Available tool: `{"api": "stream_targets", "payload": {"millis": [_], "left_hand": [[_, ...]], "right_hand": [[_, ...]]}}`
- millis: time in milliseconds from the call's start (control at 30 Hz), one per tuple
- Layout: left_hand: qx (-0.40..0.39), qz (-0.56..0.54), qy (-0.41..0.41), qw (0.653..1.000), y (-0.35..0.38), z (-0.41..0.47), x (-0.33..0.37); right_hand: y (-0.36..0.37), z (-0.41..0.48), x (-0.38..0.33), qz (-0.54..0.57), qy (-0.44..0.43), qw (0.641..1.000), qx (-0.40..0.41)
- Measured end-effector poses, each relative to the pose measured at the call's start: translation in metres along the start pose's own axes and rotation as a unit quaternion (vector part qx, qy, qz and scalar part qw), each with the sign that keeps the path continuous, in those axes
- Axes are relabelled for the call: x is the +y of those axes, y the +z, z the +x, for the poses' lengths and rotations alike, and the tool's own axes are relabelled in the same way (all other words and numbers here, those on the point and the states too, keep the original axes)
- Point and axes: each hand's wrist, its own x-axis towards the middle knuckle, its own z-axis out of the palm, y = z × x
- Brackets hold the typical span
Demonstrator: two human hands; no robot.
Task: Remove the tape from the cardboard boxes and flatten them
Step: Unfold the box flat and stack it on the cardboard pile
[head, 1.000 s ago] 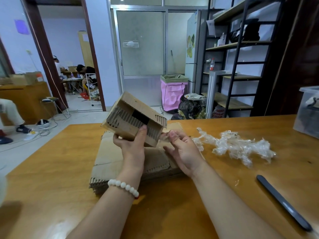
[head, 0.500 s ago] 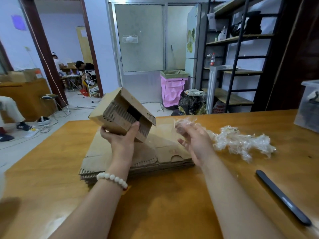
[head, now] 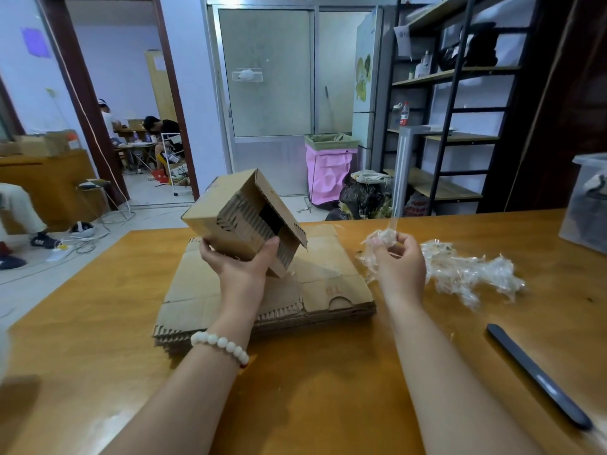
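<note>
My left hand (head: 241,266) grips a small brown cardboard box (head: 243,220) from below, holding it tilted in the air with its open end and torn flaps toward me. Under it, a stack of flattened cardboard boxes (head: 331,287) lies on the wooden table (head: 98,323). My right hand (head: 399,262), to the right of the stack, pinches a crumpled strip of clear tape (head: 382,238) with fingers curled round it. A heap of peeled clear tape (head: 466,270) rests on the table just right of that hand.
A dark utility knife (head: 538,377) lies near the table's right front edge. A translucent plastic bin (head: 588,205) stands at the far right. Beyond the table are a pink-lined waste bin (head: 330,169), black bags, metal shelving, and people in the room at the left.
My right hand pulled a strip of tape off the box and carried it right, toward the tape heap. My left hand lifted and turned the small box slightly.
</note>
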Motion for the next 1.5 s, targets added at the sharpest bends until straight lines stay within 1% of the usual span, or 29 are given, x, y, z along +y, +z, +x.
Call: {"api": "stream_targets", "payload": {"millis": [67, 167, 200, 267, 367, 500, 600, 667, 733, 833, 900, 967, 1000, 1067, 1100, 1133, 1200, 1267, 1300, 1333, 1367, 1433, 1467, 1500], "left_hand": [[-0.014, 0.021, -0.001, 1.0, 0.0, -0.003, 0.002], [-0.033, 0.077, 0.016, 0.996, 0.002, -0.006, 0.002], [-0.039, 0.102, 0.025, 0.994, 0.002, -0.007, 0.001], [-0.055, 0.157, 0.036, 0.985, 0.004, -0.007, 0.001], [-0.069, 0.211, 0.038, 0.974, 0.005, -0.008, 0.003], [-0.073, 0.242, 0.045, 0.966, 0.007, -0.011, 0.004], [-0.081, 0.252, 0.046, 0.963, 0.007, -0.011, 0.002], [-0.088, 0.258, 0.048, 0.961, 0.007, -0.011, 0.002], [-0.097, 0.265, 0.049, 0.958, 0.008, -0.011, 0.003], [-0.112, 0.278, 0.052, 0.953, 0.007, -0.012, 0.003], [-0.12, 0.284, 0.05, 0.95, 0.007, -0.012, 0.004], [-0.131, 0.29, 0.049, 0.947, 0.006, -0.013, 0.004], [-0.137, 0.293, 0.05, 0.945, 0.007, -0.013, 0.004], [-0.136, 0.302, 0.058, 0.942, 0.008, -0.014, 0.002], [-0.125, 0.31, 0.066, 0.94, 0.009, -0.015, 0.001], [-0.112, 0.319, 0.077, 0.938, 0.01, -0.017, 0.001], [-0.079, 0.334, 0.108, 0.933, 0.011, -0.02, 0.0], [-0.055, 0.34, 0.152, 0.926, 0.009, -0.023, 0.002], [-0.052, 0.345, 0.18, 0.92, 0.009, -0.023, 0.002], [-0.049, 0.356, 0.217, 0.908, 0.008, -0.022, 0.002], [-0.044, 0.372, 0.268, 0.888, 0.007, -0.021, 0.0], [-0.033, 0.404, 0.384, 0.83, 0.007, -0.019, -0.005], [-0.033, 0.415, 0.424, 0.804, 0.008, -0.019, -0.007], [-0.04, 0.418, 0.455, 0.786, 0.009, -0.018, -0.008]], "right_hand": [[-0.003, 0.01, 0.006, -0.062, -0.036, 0.997, 0.04], [-0.01, 0.024, 0.017, -0.168, -0.092, 0.979, 0.075], [-0.013, 0.027, 0.021, -0.189, -0.097, 0.974, 0.081], [-0.019, 0.032, 0.026, -0.211, -0.076, 0.97, 0.089], [-0.023, 0.034, 0.031, -0.283, -0.047, 0.956, 0.066], [-0.021, 0.035, 0.032, -0.413, -0.01, 0.911, 0.025], [-0.017, 0.033, 0.03, -0.463, 0.033, 0.886, -0.009], [-0.016, 0.032, 0.031, -0.481, 0.041, 0.875, -0.032], [-0.015, 0.031, 0.031, -0.488, 0.03, 0.872, -0.032], [-0.017, 0.028, 0.027, -0.43, -0.001, 0.903, 0.004], [-0.019, 0.025, 0.02, -0.383, -0.043, 0.923, 0.016], [-0.017, 0.02, 0.013, -0.318, -0.099, 0.943, -0.01], [-0.014, 0.016, 0.007, -0.261, -0.119, 0.957, -0.035], [-0.007, 0.001, -0.006, -0.102, -0.141, 0.979, -0.108], [-0.003, -0.009, -0.014, -0.037, -0.139, 0.977, -0.158], [0.001, -0.019, -0.018, -0.003, -0.139, 0.969, -0.205], [0.011, -0.034, -0.018, 0.008, -0.154, 0.949, -0.276], [0.019, -0.042, -0.015, 0.015, -0.161, 0.935, -0.315], [0.02, -0.044, -0.015, 0.036, -0.15, 0.932, -0.327], [0.021, -0.044, -0.015, 0.068, -0.133, 0.931, -0.334], [0.021, -0.043, -0.015, 0.1, -0.119, 0.93, -0.334], [0.018, -0.041, -0.018, 0.134, -0.111, 0.931, -0.321], [0.016, -0.04, -0.02, 0.142, -0.107, 0.933, -0.314], [0.015, -0.037, -0.021, 0.148, -0.096, 0.936, -0.304]]}}
